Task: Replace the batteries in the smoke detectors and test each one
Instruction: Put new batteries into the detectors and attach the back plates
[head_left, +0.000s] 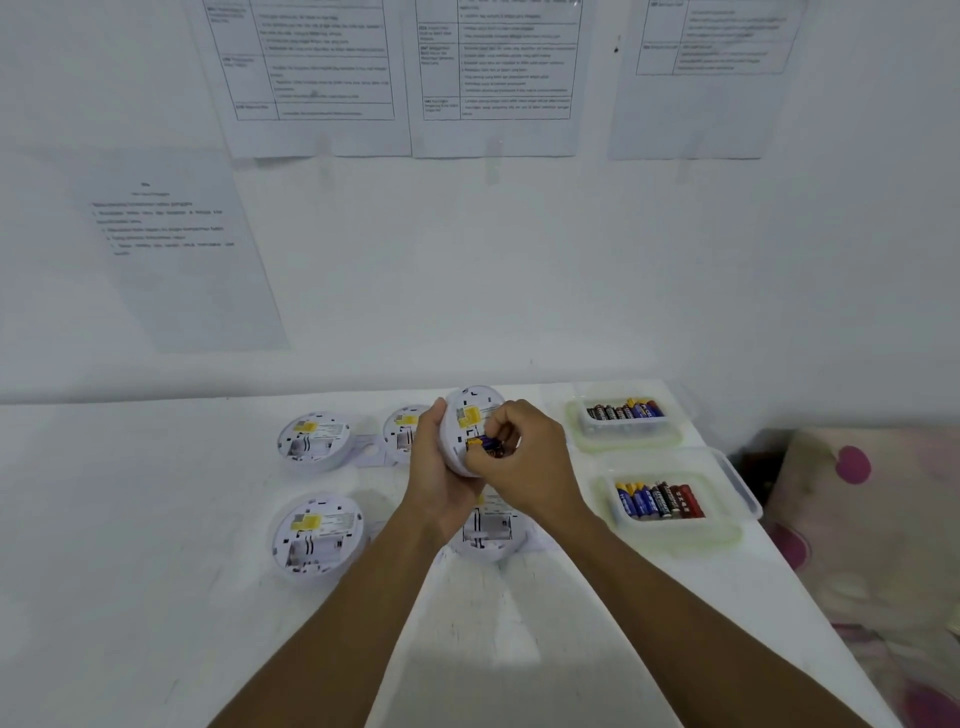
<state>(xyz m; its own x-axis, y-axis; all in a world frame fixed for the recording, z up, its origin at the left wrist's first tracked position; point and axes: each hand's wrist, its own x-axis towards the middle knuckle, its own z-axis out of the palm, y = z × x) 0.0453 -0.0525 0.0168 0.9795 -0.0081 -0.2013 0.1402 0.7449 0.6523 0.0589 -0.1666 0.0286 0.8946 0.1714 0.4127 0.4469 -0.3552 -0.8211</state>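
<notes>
My left hand (434, 467) holds a white round smoke detector (467, 415) above the table, tilted with its back side toward me. My right hand (524, 457) pinches a blue and yellow battery (485, 445) at the detector's battery bay. Several more detectors lie on the table with their backs up and battery bays showing: one at far left (314, 440), one near left (318, 535), one partly hidden behind my left hand (402, 431), and one under my wrists (491, 530).
Two clear plastic boxes of batteries stand at the right of the white table (156, 519): a far box (623, 415) and a near box (670, 501). Printed sheets hang on the wall behind. A flowered cloth (883, 545) lies beyond the table's right edge.
</notes>
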